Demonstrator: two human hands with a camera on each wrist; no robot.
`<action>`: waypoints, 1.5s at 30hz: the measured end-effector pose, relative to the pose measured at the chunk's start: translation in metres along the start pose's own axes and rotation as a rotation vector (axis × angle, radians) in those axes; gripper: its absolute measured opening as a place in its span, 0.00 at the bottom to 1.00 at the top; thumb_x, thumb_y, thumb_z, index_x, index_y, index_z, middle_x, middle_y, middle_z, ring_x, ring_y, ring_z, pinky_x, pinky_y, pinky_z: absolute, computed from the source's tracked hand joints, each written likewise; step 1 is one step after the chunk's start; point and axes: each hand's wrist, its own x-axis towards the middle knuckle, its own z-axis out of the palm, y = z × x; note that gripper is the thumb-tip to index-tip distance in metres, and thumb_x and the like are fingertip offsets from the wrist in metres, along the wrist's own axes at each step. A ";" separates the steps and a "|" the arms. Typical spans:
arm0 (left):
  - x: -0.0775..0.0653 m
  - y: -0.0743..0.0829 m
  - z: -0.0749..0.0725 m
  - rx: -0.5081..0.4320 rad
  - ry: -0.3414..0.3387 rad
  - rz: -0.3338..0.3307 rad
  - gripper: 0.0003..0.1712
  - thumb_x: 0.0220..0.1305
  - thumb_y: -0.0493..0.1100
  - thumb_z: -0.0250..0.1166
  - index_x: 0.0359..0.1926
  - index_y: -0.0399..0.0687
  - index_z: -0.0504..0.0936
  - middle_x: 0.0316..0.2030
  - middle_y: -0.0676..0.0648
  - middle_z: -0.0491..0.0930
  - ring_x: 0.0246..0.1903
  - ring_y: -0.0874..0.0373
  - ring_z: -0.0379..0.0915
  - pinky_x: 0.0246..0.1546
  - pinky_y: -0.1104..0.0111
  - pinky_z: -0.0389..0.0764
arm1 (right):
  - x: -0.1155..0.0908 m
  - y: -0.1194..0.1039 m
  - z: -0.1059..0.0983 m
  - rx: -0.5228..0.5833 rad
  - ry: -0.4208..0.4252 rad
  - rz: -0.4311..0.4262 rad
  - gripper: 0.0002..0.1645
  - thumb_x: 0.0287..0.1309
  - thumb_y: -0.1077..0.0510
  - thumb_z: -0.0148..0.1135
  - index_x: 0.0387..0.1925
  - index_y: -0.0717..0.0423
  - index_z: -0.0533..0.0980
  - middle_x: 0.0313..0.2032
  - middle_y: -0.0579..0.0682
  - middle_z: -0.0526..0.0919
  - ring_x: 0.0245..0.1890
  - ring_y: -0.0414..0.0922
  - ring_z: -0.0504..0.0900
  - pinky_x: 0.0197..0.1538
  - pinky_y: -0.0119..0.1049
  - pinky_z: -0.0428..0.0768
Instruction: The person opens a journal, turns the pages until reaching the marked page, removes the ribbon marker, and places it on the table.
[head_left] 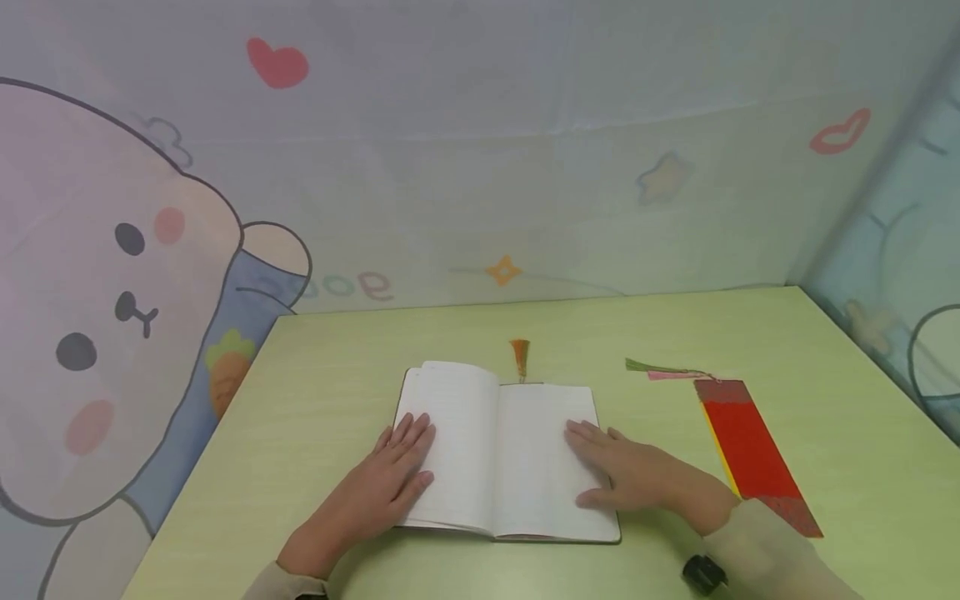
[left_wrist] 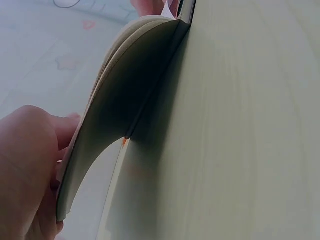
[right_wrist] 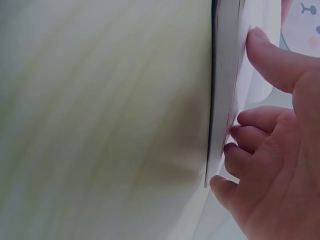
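Note:
An open notebook (head_left: 547, 467) with pale pages lies in the middle of the table. My left hand (head_left: 386, 483) rests on its left page, fingers extended and thumb on the paper. In the left wrist view, the left half of the notebook (left_wrist: 95, 135) arches above the table, dark underneath, with the left hand (left_wrist: 30, 170) along its outer edge. My right hand (head_left: 633, 471) lies across the right page's outer edge. In the right wrist view, the right hand's thumb and fingertips touch the top of the page block (right_wrist: 227, 75). An orange tassel (head_left: 520, 357) extends beyond the notebook's top edge.
Right of the notebook lies a red strip (head_left: 757, 442) with a yellow edge, partly under the right forearm. Green and pink tassels (head_left: 667, 371) trail from its top. A printed cloth (head_left: 465, 167) hangs behind the pale green table (head_left: 330, 350).

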 end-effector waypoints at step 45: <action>-0.001 0.002 0.001 -0.010 -0.017 -0.055 0.37 0.69 0.59 0.47 0.70 0.40 0.55 0.70 0.45 0.51 0.69 0.52 0.41 0.67 0.55 0.49 | -0.004 -0.005 0.000 -0.017 0.093 -0.084 0.58 0.54 0.29 0.52 0.72 0.60 0.44 0.72 0.54 0.43 0.71 0.51 0.43 0.68 0.53 0.46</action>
